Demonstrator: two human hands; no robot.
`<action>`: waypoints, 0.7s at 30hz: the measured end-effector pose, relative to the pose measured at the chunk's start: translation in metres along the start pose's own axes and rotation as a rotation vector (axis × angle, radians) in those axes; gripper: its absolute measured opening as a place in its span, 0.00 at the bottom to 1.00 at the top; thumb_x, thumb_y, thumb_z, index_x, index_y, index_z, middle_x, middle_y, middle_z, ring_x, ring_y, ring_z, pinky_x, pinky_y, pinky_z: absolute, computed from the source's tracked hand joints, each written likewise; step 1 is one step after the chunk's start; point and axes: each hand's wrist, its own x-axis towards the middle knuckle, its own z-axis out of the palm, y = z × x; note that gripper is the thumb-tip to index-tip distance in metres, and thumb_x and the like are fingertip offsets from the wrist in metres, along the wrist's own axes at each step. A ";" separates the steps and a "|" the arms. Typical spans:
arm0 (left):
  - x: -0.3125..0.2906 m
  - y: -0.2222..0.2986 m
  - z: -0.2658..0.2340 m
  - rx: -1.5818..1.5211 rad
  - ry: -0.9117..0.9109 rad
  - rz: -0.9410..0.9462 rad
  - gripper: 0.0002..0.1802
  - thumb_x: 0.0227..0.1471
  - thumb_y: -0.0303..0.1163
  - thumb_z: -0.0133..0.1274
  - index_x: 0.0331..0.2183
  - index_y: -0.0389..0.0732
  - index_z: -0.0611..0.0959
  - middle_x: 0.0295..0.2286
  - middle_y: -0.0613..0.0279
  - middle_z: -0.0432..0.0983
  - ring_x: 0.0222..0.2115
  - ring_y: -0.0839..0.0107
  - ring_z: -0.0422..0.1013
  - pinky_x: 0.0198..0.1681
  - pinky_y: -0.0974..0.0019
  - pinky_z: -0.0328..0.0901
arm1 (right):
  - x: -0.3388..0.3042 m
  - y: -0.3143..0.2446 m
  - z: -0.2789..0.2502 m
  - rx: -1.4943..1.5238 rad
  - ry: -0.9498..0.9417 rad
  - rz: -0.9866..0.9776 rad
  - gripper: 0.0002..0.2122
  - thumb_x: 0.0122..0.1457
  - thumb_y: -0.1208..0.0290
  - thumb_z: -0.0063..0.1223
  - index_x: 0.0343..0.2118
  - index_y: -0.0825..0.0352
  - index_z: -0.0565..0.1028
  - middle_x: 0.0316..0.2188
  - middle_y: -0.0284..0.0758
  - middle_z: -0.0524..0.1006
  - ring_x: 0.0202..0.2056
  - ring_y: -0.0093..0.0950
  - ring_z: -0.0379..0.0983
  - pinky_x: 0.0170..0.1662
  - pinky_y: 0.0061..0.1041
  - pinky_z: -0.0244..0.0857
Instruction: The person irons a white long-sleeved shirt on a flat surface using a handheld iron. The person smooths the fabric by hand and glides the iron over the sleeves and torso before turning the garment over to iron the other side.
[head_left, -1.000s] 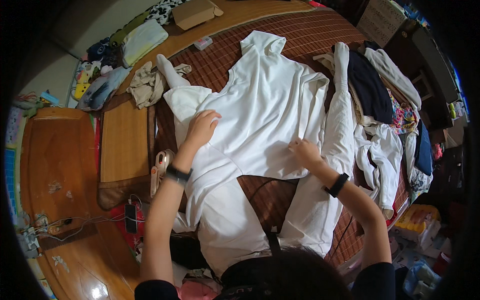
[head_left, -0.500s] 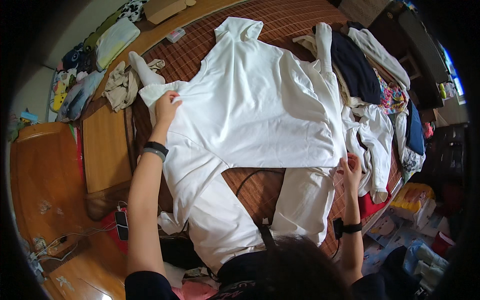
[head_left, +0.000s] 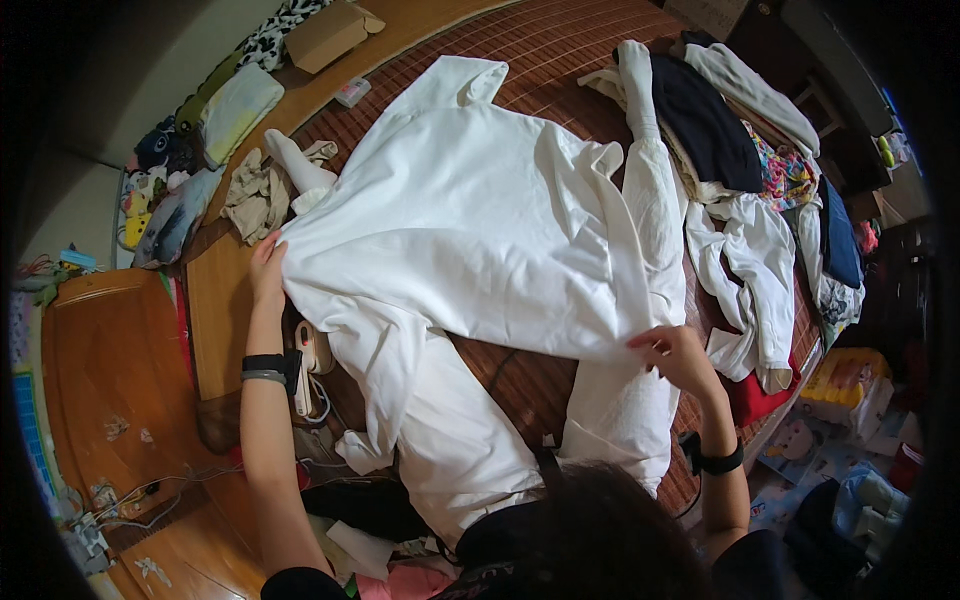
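A white short-sleeved shirt (head_left: 460, 210) lies spread over the bed between and across my legs, one sleeve pointing away at the top. My left hand (head_left: 266, 268) is closed on the shirt's left side, stretching the cloth into folds. At the near right corner, my right hand (head_left: 676, 356) pinches the hem between thumb and fingers. Beneath the shirt, my legs in white trousers (head_left: 455, 425) reach forward, ending in white socks (head_left: 635, 90). The left knee is covered by the shirt.
Piled clothes, including a dark garment (head_left: 705, 125), lie at the right beside a crumpled white garment (head_left: 750, 270). A beige cloth (head_left: 255, 195) lies at the left near a folded pale towel (head_left: 240, 105). A cardboard box (head_left: 332, 35) sits at the back. Cables run at the lower left.
My left hand has moved left and nearer, drawing the shirt's side with it. The right hand has shifted left with the hem, uncovering more of my right leg. The view has shifted slightly.
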 end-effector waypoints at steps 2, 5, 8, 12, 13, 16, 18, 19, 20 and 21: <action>-0.020 0.028 0.034 -0.129 -0.033 -0.256 0.22 0.55 0.34 0.57 0.49 0.37 0.75 0.44 0.58 0.74 0.44 0.69 0.71 0.47 0.67 0.65 | -0.002 -0.011 -0.004 -0.090 -0.237 -0.036 0.11 0.55 0.75 0.52 0.40 0.69 0.79 0.26 0.37 0.81 0.24 0.23 0.77 0.28 0.23 0.70; -0.032 0.075 0.054 -0.201 -0.390 -0.334 0.24 0.56 0.33 0.55 0.52 0.33 0.73 0.46 0.57 0.75 0.44 0.70 0.72 0.48 0.68 0.66 | 0.003 -0.035 -0.015 -0.292 -0.460 -0.143 0.13 0.55 0.71 0.54 0.42 0.68 0.78 0.30 0.36 0.82 0.28 0.26 0.79 0.34 0.24 0.72; -0.105 0.168 0.089 -0.106 -0.467 0.074 0.25 0.52 0.26 0.57 0.52 0.33 0.72 0.42 0.54 0.77 0.40 0.72 0.73 0.46 0.72 0.67 | 0.014 -0.074 -0.036 -0.427 -0.267 -0.352 0.12 0.54 0.71 0.56 0.41 0.67 0.78 0.34 0.35 0.82 0.32 0.29 0.79 0.38 0.26 0.70; -0.213 0.279 0.096 0.017 -0.636 0.515 0.24 0.49 0.27 0.58 0.50 0.36 0.75 0.43 0.57 0.76 0.42 0.73 0.72 0.50 0.69 0.64 | 0.005 -0.168 -0.079 -0.354 0.222 -0.879 0.12 0.54 0.81 0.52 0.43 0.69 0.76 0.34 0.38 0.80 0.33 0.28 0.77 0.38 0.26 0.70; -0.244 0.310 0.085 0.109 -0.689 0.528 0.22 0.49 0.27 0.59 0.47 0.36 0.77 0.41 0.59 0.77 0.41 0.73 0.72 0.51 0.69 0.64 | -0.002 -0.196 -0.085 -0.274 0.272 -0.986 0.12 0.55 0.82 0.51 0.43 0.70 0.76 0.34 0.38 0.80 0.35 0.28 0.78 0.39 0.26 0.70; -0.308 0.357 0.066 0.154 -0.882 0.854 0.08 0.37 0.22 0.61 0.26 0.41 0.87 0.31 0.56 0.80 0.30 0.70 0.75 0.35 0.71 0.67 | -0.035 -0.260 -0.094 -0.081 0.144 -1.255 0.22 0.49 0.90 0.40 0.48 0.71 0.73 0.46 0.40 0.76 0.50 0.33 0.73 0.53 0.28 0.66; -0.342 0.380 0.053 0.112 -0.961 0.886 0.07 0.38 0.20 0.61 0.24 0.42 0.87 0.29 0.52 0.80 0.27 0.68 0.75 0.30 0.73 0.66 | -0.044 -0.281 -0.086 -0.060 -0.114 -1.404 0.35 0.42 0.94 0.42 0.59 0.66 0.64 0.58 0.40 0.66 0.61 0.33 0.60 0.65 0.33 0.52; -0.356 0.387 0.049 0.052 -0.953 0.923 0.07 0.39 0.20 0.61 0.23 0.43 0.88 0.29 0.51 0.80 0.26 0.69 0.75 0.29 0.75 0.66 | -0.046 -0.287 -0.076 -0.085 -0.264 -1.436 0.39 0.41 0.92 0.47 0.62 0.65 0.59 0.63 0.39 0.59 0.64 0.33 0.54 0.67 0.34 0.47; -0.364 0.394 0.038 0.018 -0.904 0.980 0.07 0.41 0.20 0.61 0.25 0.44 0.88 0.31 0.50 0.80 0.28 0.68 0.76 0.29 0.74 0.66 | -0.049 -0.291 -0.061 -0.077 -0.434 -1.439 0.41 0.43 0.87 0.52 0.64 0.63 0.53 0.64 0.39 0.56 0.64 0.34 0.52 0.67 0.36 0.46; -0.366 0.399 0.025 -0.036 -0.870 1.045 0.07 0.42 0.21 0.61 0.26 0.45 0.88 0.33 0.48 0.79 0.30 0.68 0.76 0.30 0.73 0.67 | -0.056 -0.293 -0.048 -0.190 -0.520 -1.422 0.43 0.45 0.80 0.57 0.66 0.62 0.48 0.64 0.42 0.56 0.61 0.36 0.57 0.64 0.37 0.53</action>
